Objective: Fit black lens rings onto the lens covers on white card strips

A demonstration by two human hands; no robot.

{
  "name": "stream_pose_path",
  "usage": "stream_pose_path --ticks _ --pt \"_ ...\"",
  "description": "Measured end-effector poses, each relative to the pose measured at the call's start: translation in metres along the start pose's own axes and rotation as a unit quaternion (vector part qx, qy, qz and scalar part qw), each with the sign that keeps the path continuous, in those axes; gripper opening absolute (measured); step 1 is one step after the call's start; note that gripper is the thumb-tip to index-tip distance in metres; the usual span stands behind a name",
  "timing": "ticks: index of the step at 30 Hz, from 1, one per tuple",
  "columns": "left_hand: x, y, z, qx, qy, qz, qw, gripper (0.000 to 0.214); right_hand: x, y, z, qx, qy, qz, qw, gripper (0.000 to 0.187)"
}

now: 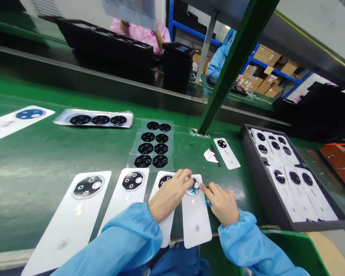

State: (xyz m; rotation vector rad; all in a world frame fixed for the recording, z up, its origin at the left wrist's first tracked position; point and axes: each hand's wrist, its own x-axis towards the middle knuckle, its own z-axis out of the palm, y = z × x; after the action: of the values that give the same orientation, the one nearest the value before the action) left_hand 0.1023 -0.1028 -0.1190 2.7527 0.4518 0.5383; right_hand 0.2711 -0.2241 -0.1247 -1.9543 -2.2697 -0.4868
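A white phone back cover (197, 224) lies on the green tabletop (31, 184). The left hand (170, 193) bends its fingers over the cover's camera panel (194, 188); the right hand (222, 203) curls beside the cover's right edge, near blue film (208, 201). I cannot tell whether either grip pinches anything. Beyond the cover, leftward, lies a black-decal sheet (145, 148); well right of it stands a black tray (257, 180).
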Motion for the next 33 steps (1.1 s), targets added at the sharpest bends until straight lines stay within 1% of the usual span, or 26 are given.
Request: stream_pose_path --ticks 8,11,15,18,20,21,23,25,26,27,28,31,32,33 --pt "-0.003 -0.007 -0.004 -0.053 0.026 -0.040 0.997 0.020 -0.002 -0.001 0.000 -0.034 0.017 -0.004 0.999 0.034" --pt "-0.004 -0.013 -0.007 -0.071 0.042 -0.061 0.995 0.021 -0.003 -0.002 0.002 -0.040 0.018 -0.003 0.999 0.032" --pt "-0.007 -0.026 -0.020 -0.105 0.075 -0.102 0.986 0.022 -0.004 -0.003 0.004 -0.037 0.022 0.003 0.999 0.032" --pt "-0.009 -0.029 -0.036 -0.140 0.101 -0.130 0.976 0.021 -0.004 -0.005 0.005 -0.026 0.028 0.008 0.999 0.033" --pt "-0.013 -0.025 -0.047 -0.185 0.127 -0.176 0.958 0.018 -0.005 -0.006 0.005 -0.014 0.034 0.016 0.999 0.034" --pt "-0.016 -0.021 -0.052 -0.217 0.142 -0.207 0.943 0.017 -0.004 -0.007 0.005 -0.005 0.037 0.022 0.999 0.035" --pt "-0.023 -0.012 -0.061 -0.294 0.170 -0.263 0.903 0.016 -0.004 -0.006 0.006 0.018 0.044 0.038 0.998 0.035" --pt "-0.034 -0.001 -0.066 -0.362 0.182 -0.286 0.868 0.015 -0.003 -0.003 0.006 0.048 0.059 0.061 0.995 0.034" --pt "-0.040 0.004 -0.067 -0.386 0.178 -0.289 0.858 0.015 -0.003 -0.001 0.005 0.065 0.070 0.075 0.993 0.033" --pt "-0.047 0.009 -0.066 -0.403 0.167 -0.285 0.854 0.017 -0.004 0.002 0.004 0.081 0.086 0.092 0.989 0.031" --pt "-0.054 0.014 -0.065 -0.411 0.148 -0.278 0.855 0.017 -0.006 0.005 0.002 0.095 0.106 0.111 0.984 0.030" --pt "-0.076 0.028 -0.059 -0.414 0.056 -0.252 0.873 0.013 -0.017 0.002 -0.010 0.127 0.175 0.172 0.961 0.025" --pt "-0.083 0.032 -0.057 -0.414 0.024 -0.248 0.876 0.014 -0.022 -0.005 -0.014 0.150 0.193 0.196 0.950 0.024" --pt "-0.088 0.036 -0.055 -0.415 -0.006 -0.247 0.875 0.016 -0.027 -0.015 -0.018 0.195 0.209 0.233 0.929 0.023"
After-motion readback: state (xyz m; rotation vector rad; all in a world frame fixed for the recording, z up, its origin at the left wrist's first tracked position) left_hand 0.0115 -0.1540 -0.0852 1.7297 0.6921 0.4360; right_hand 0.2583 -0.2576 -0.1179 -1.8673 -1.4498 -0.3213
